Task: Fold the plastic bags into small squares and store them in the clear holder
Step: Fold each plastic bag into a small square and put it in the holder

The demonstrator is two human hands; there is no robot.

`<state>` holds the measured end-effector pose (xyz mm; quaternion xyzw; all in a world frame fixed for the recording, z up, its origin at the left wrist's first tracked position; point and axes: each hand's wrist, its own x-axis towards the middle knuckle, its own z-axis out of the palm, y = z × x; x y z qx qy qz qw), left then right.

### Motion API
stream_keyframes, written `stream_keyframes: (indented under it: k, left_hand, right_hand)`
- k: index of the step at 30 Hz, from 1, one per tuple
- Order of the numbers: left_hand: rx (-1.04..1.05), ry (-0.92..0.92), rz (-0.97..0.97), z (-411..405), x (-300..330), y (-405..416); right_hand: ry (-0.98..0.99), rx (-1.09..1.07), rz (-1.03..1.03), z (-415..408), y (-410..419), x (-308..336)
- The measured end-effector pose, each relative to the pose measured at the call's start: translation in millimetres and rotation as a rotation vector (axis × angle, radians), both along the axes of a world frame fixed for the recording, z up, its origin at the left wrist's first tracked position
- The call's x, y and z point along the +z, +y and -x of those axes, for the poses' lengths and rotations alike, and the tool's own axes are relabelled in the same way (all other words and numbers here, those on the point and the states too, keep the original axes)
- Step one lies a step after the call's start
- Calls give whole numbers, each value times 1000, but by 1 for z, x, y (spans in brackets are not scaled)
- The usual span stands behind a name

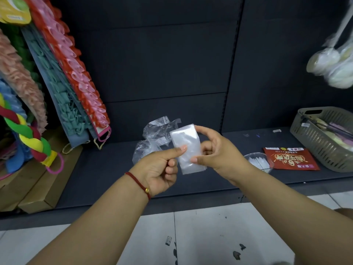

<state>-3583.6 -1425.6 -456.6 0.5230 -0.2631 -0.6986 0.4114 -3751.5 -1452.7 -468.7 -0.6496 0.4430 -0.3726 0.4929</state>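
A clear plastic bag folded into a narrow rectangle [188, 148] is held up over the dark shelf [107, 169]. My left hand [160, 169] pinches its lower left edge between thumb and fingers. My right hand [215, 150] grips its right side, index finger at the top corner and thumb near the bottom. Behind it, loose crumpled plastic bags [152, 136] lie on the shelf. To the right stands the clear holder [257, 161] with folded white plastic inside, partly hidden by my right wrist.
A red snack packet [292, 159] lies beside the holder, and a grey slotted basket [324, 138] stands at the far right. Colourful bath scrubbers [63, 73] hang at the left above cardboard boxes [38, 188]. Bagged items [332, 67] hang top right. Tiled floor [210, 236] lies below.
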Motion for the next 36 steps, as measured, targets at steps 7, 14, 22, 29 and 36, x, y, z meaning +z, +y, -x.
stream_keyframes:
  k: [7, 14, 22, 29, 36]
  left_hand:
    - [-17, 9, 24, 3, -1, 0]
    - [3, -350, 455, 12, -5, 0]
    - [38, -453, 715, 16, -6, -4]
    - [91, -378, 816, 33, 0, 1]
    - [237, -457, 849, 55, -12, -6]
  right_hand:
    - [63, -7, 64, 3, 0, 1]
    - [69, -124, 55, 7, -2, 2]
    - [-343, -72, -27, 18, -1, 5]
    - [-302, -146, 62, 29, 0, -2]
    - [-164, -240, 98, 37, 7, 4]
